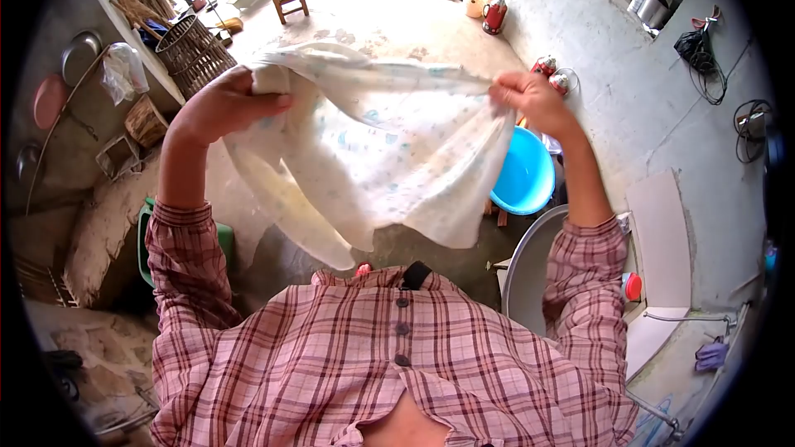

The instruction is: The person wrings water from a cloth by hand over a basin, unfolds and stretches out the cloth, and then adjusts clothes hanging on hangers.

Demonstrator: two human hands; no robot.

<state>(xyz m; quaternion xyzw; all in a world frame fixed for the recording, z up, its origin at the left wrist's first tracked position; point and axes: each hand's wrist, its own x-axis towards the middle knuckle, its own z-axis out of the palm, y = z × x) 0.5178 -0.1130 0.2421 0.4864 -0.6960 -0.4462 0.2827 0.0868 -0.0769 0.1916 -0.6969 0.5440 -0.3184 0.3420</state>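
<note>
A thin white cloth garment (373,136) with small blue prints hangs spread between my two hands, its lower edge loose and a yellowish part at the left. My left hand (232,103) is closed on its upper left part, thumb pointing inward. At the upper right corner, my right hand (534,99) pinches the fabric. Behind the cloth's right edge is a bright blue basin (526,174), partly covered by it. A large grey basin (526,265) lies below that, beside my right sleeve.
A green bin (145,240) stands at the left, partly behind my sleeve. Farther off are a woven basket (195,54), a small wooden chair (288,2) and a red thermos (494,15). A concrete wall (613,58) with hanging cords runs along the right.
</note>
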